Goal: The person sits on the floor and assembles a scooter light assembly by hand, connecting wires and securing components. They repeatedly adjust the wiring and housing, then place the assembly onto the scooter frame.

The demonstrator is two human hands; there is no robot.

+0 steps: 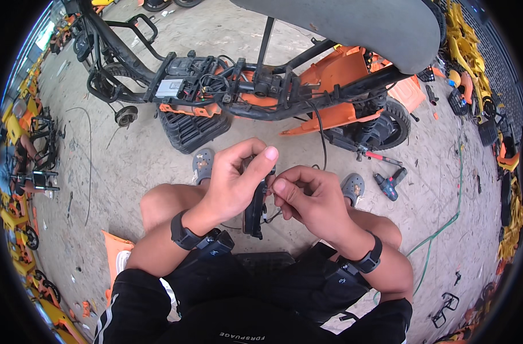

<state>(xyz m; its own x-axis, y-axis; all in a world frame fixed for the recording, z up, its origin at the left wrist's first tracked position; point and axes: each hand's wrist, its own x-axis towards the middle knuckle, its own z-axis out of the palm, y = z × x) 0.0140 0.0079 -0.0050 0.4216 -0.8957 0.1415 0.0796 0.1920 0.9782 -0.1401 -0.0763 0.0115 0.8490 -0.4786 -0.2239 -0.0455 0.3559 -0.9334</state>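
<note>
My left hand (234, 175) is closed around the upper end of a narrow black part (253, 217), its thumb pointing up along the top. The part hangs upright between my knees; its kind cannot be made out. Thumb and forefinger of my right hand (310, 198) are pinched together right beside it, on what looks like a thin wire (270, 190) coming off its side. A dark cable (321, 137) runs down from the scooter frame (261, 106) in front of me and passes behind my right hand.
An orange panel (330, 123) and a rear wheel (396, 123) are on the scooter's right; a black crate (192, 131) is under it. A cordless drill (390, 183) and a red-handled tool (382, 158) lie by my right foot. A green hose (445, 225) crosses the floor.
</note>
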